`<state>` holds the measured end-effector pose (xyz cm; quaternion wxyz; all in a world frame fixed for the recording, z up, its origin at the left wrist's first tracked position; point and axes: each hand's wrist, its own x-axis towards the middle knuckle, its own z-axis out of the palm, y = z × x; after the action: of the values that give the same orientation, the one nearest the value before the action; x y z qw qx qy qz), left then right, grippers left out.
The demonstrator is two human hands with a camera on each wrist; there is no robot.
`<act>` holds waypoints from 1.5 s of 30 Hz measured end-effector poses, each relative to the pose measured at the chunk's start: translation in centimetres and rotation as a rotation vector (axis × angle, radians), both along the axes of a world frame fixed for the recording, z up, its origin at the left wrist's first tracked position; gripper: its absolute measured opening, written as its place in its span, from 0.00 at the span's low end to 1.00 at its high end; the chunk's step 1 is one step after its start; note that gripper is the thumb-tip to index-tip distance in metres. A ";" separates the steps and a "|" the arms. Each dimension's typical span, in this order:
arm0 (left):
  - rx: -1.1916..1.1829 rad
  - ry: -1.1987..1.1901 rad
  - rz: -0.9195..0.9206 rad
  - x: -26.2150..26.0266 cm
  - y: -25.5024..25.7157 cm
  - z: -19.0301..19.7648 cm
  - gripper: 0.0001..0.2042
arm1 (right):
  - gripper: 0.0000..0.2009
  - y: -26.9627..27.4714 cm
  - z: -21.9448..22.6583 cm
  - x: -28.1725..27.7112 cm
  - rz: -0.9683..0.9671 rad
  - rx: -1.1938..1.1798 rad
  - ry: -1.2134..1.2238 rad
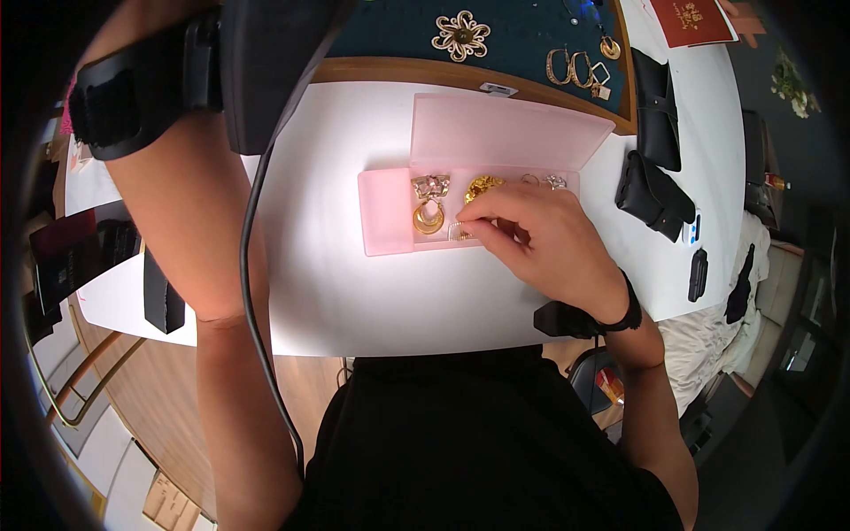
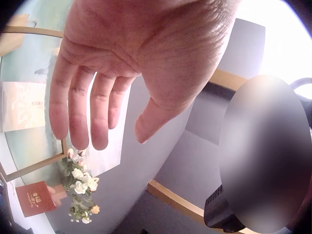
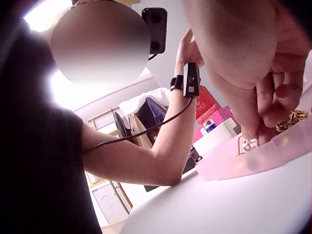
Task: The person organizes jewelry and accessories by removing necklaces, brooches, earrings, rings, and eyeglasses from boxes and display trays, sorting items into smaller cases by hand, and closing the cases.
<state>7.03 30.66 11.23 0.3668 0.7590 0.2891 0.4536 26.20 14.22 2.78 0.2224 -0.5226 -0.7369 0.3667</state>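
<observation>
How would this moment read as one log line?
left hand: raised, empty; right hand: pinching jewelry piece inside pink jewelry box; lid: open

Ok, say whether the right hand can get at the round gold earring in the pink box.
Probably yes: the pink lid stands open and the round gold earring lies uncovered near the right hand. Its fingers seem to pinch a small jewelry piece, though, which might need releasing first.

jewellery (image 1: 430,186) in box (image 1: 386,212) on table (image 1: 319,292); tray (image 1: 381,35) behind; pouches (image 1: 655,192) right of box
</observation>
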 end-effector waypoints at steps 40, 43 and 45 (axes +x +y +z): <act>0.036 0.037 -0.118 0.6 0.1 0.0 0.20 | 0.04 0.1 -0.3 0.0 0.131 0.234 -0.289; 0.037 0.040 -0.125 0.6 0.2 -0.1 0.20 | 0.04 0.2 0.2 0.5 0.113 0.220 -0.271; 0.039 0.041 -0.128 0.6 0.1 0.1 0.20 | 0.05 0.5 0.8 1.2 0.096 0.217 -0.255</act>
<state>7.68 30.78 11.31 0.3743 0.7921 0.2384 0.4190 27.40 14.69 3.58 0.1646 -0.5020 -0.8184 0.2262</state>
